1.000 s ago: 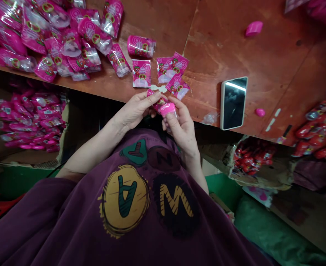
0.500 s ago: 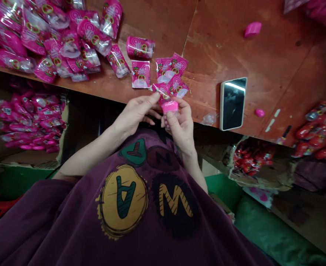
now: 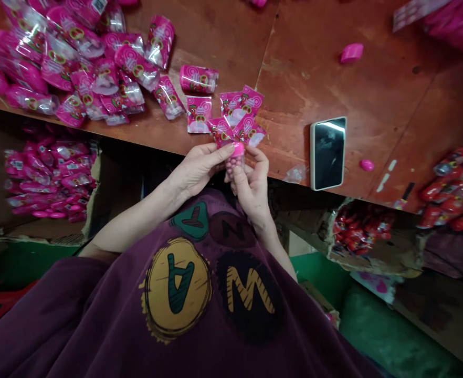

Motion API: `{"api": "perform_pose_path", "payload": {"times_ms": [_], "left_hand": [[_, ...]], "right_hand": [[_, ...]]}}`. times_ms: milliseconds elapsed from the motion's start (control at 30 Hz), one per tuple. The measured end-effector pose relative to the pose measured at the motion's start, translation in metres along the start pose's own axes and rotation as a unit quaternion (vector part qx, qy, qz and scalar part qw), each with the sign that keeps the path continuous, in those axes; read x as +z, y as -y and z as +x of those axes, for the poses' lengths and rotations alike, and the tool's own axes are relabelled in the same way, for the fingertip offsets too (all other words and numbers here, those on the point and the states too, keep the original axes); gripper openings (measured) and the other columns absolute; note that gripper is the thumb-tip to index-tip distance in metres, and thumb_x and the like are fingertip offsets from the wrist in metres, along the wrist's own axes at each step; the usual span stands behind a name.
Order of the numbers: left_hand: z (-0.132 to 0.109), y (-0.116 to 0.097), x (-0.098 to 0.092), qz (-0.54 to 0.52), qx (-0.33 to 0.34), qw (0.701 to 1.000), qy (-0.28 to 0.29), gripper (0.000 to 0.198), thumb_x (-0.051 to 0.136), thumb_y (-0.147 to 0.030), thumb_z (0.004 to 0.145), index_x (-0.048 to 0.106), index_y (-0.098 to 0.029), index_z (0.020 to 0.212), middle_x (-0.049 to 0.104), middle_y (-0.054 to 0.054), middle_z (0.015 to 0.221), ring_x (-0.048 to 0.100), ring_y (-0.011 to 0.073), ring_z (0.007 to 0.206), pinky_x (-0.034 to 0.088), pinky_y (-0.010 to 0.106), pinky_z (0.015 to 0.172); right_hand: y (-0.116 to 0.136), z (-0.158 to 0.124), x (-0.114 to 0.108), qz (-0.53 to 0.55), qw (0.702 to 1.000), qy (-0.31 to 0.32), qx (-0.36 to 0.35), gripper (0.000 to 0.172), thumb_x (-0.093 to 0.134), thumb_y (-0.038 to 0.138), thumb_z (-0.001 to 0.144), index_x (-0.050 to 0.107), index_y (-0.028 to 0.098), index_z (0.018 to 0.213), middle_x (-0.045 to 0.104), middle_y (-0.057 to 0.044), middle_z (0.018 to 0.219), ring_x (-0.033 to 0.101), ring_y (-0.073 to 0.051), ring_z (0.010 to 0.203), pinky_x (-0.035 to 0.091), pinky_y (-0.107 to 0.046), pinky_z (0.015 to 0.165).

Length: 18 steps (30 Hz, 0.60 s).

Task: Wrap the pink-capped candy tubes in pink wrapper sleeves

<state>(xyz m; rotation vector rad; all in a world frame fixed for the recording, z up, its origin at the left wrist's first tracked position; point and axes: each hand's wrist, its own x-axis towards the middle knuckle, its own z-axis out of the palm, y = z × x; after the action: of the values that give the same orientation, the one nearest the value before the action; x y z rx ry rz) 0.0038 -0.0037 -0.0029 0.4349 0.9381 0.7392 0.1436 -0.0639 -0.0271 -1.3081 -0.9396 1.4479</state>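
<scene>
A small clear bottle (image 3: 231, 168) filled with pink candy balls is held between my two hands, just off the table's front edge. Its pink cap (image 3: 238, 149) points up and away from me. My right hand (image 3: 255, 184) is closed around the bottle's body. My left hand (image 3: 200, 167) has its thumb against the cap; its other fingers are partly hidden behind the bottle. Just beyond lie several flat pink printed sleeves (image 3: 241, 102), one sleeve (image 3: 220, 130) right behind the cap and another sleeve (image 3: 199, 114) further left.
Pink wrapped bottles (image 3: 93, 73) are heaped at the table's left. A phone (image 3: 328, 153), a loose pink cap (image 3: 351, 53) and a pink piece (image 3: 367, 165) lie to the right. Below the edge are boxes of pink packs (image 3: 50, 178) and red packs (image 3: 361, 226); more red packs (image 3: 452, 194) lie far right.
My left fingers have moved from a pink sleeve to the bottle's cap. That sleeve now lies behind the cap, and the candy balls show more. The view has shifted slightly.
</scene>
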Motion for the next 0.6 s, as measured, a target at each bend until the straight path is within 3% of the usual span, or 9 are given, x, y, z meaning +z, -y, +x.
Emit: {"api": "perform_pose_path", "payload": {"times_ms": [100,167,367,500,600], "left_hand": [[0.000,-0.002,0.002,-0.004,-0.002,1.000,-0.003,0.033,0.088,-0.044,0.086,0.075,-0.014,0.083,0.076,0.004,0.080,0.070,0.0116,0.073,0.056,0.025,0.075],[0.000,-0.002,0.002,-0.013,0.008,1.000,0.006,0.033,0.090,-0.043,0.084,0.076,-0.014,0.084,0.077,0.004,0.081,0.071,0.0118,0.075,0.057,0.026,0.080],[0.001,0.000,-0.001,-0.033,0.007,0.999,0.037,0.031,0.094,-0.038,0.079,0.078,-0.014,0.090,0.078,0.004,0.086,0.071,0.0125,0.078,0.055,0.025,0.078],[0.006,0.000,-0.002,-0.054,-0.001,0.998,0.018,0.028,0.086,-0.040,0.088,0.076,-0.015,0.088,0.076,0.002,0.083,0.070,0.0124,0.078,0.055,0.026,0.079],[0.009,0.001,-0.001,-0.067,-0.004,0.998,0.001,0.026,0.083,-0.039,0.092,0.074,-0.015,0.086,0.072,0.001,0.079,0.068,0.0118,0.074,0.055,0.027,0.077]], "right_hand": [[0.002,0.003,-0.001,0.029,0.999,0.011,0.041,0.060,0.065,0.066,0.097,0.041,0.037,0.143,0.067,0.002,0.090,0.062,-0.013,0.058,0.055,-0.028,0.049],[0.002,0.004,-0.001,0.021,0.999,0.021,0.041,0.058,0.059,0.067,0.100,0.042,0.038,0.147,0.067,0.001,0.090,0.062,-0.013,0.057,0.056,-0.028,0.048],[-0.006,0.003,-0.001,-0.091,0.993,-0.027,-0.068,0.060,0.061,0.058,0.103,0.040,0.041,0.156,0.069,-0.004,0.118,0.073,-0.017,0.085,0.067,-0.037,0.077],[-0.010,0.002,-0.003,-0.121,0.990,-0.018,-0.077,0.063,0.061,0.061,0.102,0.042,0.037,0.157,0.065,-0.007,0.126,0.075,-0.025,0.110,0.069,-0.044,0.091],[-0.008,0.002,0.000,-0.103,0.992,-0.025,-0.074,0.065,0.063,0.064,0.100,0.042,0.039,0.157,0.061,-0.009,0.131,0.074,-0.027,0.116,0.069,-0.044,0.091]]}}
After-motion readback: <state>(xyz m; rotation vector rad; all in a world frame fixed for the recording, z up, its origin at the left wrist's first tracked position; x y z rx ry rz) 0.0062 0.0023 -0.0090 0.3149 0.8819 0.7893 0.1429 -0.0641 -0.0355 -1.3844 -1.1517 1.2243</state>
